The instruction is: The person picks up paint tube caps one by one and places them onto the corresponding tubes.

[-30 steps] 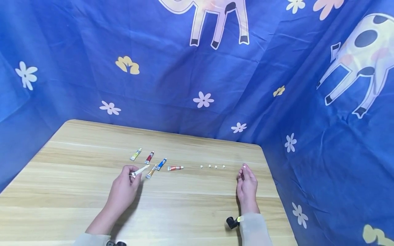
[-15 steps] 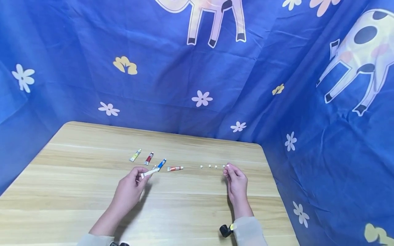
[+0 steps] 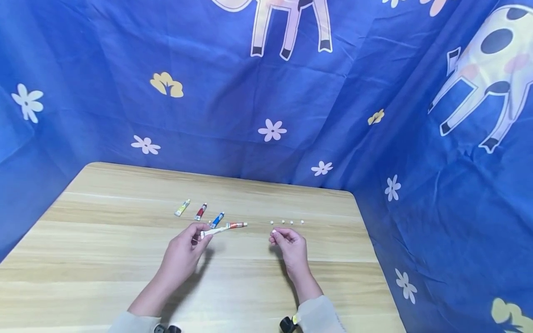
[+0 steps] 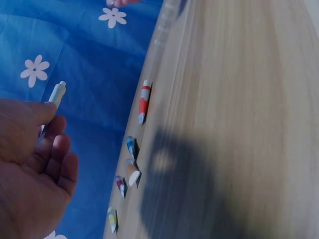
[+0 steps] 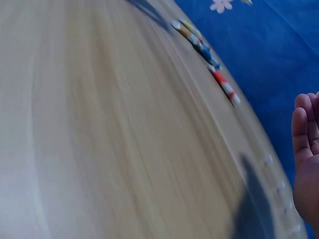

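Note:
My left hand (image 3: 181, 254) holds a slim white paint tube (image 3: 213, 232) between thumb and fingers, its narrow end pointing right. In the left wrist view the tube's tip (image 4: 62, 83) sticks out past the thumb. Facing it across a gap, my right hand (image 3: 294, 252) pinches a small white cap (image 3: 273, 231) at its fingertips. Just beyond the left hand lie a blue tube (image 3: 217, 220) and an orange-red tube (image 3: 238, 225). An ochre tube (image 4: 131, 173) shows in the left wrist view but is mostly hidden behind the left hand in the head view.
A yellow-green tube (image 3: 182, 208) and a dark red tube (image 3: 201, 212) lie farther left on the wooden table (image 3: 104, 259). Several small white caps (image 3: 291, 222) form a row beyond the right hand. Blue patterned cloth (image 3: 233, 101) hangs behind the table and along its sides.
My right hand has moved left with the cap, past the row of caps. The left hand has shifted right with the white tube, so the two hands are closer together.

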`<state>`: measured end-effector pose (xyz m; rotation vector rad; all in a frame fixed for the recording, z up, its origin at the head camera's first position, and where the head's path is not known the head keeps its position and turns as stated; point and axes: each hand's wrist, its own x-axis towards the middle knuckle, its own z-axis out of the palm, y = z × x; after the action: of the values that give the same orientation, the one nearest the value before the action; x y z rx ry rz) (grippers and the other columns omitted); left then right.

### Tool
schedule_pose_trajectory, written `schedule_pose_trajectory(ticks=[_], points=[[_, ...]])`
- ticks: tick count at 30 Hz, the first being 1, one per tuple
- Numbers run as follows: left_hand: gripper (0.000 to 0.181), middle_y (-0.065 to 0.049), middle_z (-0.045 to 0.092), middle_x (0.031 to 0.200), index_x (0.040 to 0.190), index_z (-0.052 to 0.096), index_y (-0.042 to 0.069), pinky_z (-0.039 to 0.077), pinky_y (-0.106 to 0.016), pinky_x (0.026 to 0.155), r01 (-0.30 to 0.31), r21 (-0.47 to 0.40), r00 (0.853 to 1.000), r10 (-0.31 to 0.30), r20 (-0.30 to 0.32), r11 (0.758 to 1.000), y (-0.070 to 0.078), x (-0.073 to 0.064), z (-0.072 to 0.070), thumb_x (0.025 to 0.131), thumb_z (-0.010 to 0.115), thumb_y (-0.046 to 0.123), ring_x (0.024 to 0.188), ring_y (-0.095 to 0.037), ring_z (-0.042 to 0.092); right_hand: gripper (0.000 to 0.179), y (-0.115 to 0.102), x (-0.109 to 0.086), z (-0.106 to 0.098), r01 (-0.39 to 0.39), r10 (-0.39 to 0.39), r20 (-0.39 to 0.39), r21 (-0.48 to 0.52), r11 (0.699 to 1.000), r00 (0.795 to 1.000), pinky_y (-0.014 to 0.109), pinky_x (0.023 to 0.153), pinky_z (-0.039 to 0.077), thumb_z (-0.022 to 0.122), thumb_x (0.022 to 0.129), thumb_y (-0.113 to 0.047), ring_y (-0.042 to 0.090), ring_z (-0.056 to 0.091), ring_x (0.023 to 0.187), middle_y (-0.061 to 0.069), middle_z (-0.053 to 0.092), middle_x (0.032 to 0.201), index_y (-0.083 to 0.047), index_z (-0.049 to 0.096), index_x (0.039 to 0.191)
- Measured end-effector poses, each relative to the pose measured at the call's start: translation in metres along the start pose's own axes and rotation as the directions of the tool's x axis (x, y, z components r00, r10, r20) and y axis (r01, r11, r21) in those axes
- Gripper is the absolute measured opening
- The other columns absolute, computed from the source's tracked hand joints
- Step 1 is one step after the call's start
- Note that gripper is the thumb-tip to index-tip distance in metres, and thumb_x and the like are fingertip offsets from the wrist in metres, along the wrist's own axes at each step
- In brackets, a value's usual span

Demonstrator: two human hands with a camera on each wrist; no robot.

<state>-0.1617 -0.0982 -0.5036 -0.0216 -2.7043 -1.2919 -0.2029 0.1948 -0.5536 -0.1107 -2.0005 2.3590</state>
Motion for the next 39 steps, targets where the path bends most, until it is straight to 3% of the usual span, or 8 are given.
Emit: schedule_pose_trajectory(ticks=[5, 13, 18, 27, 39], points=[[0.022, -0.001, 0.068, 0.093, 0.125, 0.07, 0.008, 0.054, -0.028, 0.079, -0.004, -0.02, 1.0, 0.005, 0.022, 1.0, 0.008, 0.0, 0.002, 0.105, 0.072, 0.016, 0.087, -0.015, 0.061, 0.027, -0.009, -0.007, 0.02, 0.018, -0.015, 0.074, -0.039, 0.999, 0.997, 0.023, 0.079, 0.066, 0.074, 0.096, 0.007, 0.008, 0.078, 0.08, 0.01, 0.082, 0.095, 0.021, 0.066, 0.118], [0.021, 0.0, 0.067, 0.094, 0.125, 0.07, 0.009, 0.059, -0.035, 0.086, -0.009, -0.034, 0.999, 0.01, 0.053, 0.999, 0.019, -0.002, 0.007, 0.104, 0.072, 0.015, 0.092, -0.015, 0.065, 0.02, -0.023, -0.015, 0.047, 0.038, -0.018, 0.162, -0.119, 0.992, 0.987, 0.022, 0.08, 0.065, 0.075, 0.095, 0.006, 0.005, 0.076, 0.08, 0.033, 0.077, 0.106, 0.017, 0.071, 0.111], [0.021, 0.001, 0.067, 0.093, 0.124, 0.07, 0.01, 0.059, -0.031, 0.084, -0.018, -0.045, 0.998, 0.021, 0.063, 0.999, 0.022, -0.005, 0.012, 0.104, 0.073, 0.015, 0.091, -0.013, 0.064, 0.02, -0.027, -0.02, 0.058, 0.068, -0.036, 0.189, -0.167, 0.984, 0.981, 0.021, 0.082, 0.065, 0.077, 0.096, 0.001, 0.003, 0.075, 0.081, 0.032, 0.077, 0.108, 0.012, 0.074, 0.111], [0.021, 0.001, 0.066, 0.091, 0.122, 0.07, 0.012, 0.049, -0.023, 0.072, -0.049, -0.051, 0.997, 0.052, 0.059, 0.997, 0.029, -0.011, 0.018, 0.101, 0.076, 0.014, 0.079, -0.009, 0.055, 0.017, -0.028, -0.023, 0.065, 0.099, -0.049, 0.209, -0.233, 0.967, 0.977, 0.019, 0.082, 0.063, 0.076, 0.097, 0.0, 0.002, 0.075, 0.084, 0.027, 0.078, 0.111, 0.004, 0.077, 0.114], [0.023, 0.002, 0.065, 0.09, 0.121, 0.072, 0.014, 0.045, -0.022, 0.063, -0.1, -0.035, 0.995, 0.101, 0.023, 0.994, 0.029, -0.012, 0.022, 0.099, 0.079, 0.013, 0.071, -0.005, 0.048, 0.017, -0.029, -0.026, 0.064, 0.091, -0.03, 0.228, -0.261, 0.961, 0.973, 0.017, 0.081, 0.062, 0.074, 0.101, -0.005, 0.002, 0.072, 0.083, 0.028, 0.077, 0.107, 0.005, 0.077, 0.114]])
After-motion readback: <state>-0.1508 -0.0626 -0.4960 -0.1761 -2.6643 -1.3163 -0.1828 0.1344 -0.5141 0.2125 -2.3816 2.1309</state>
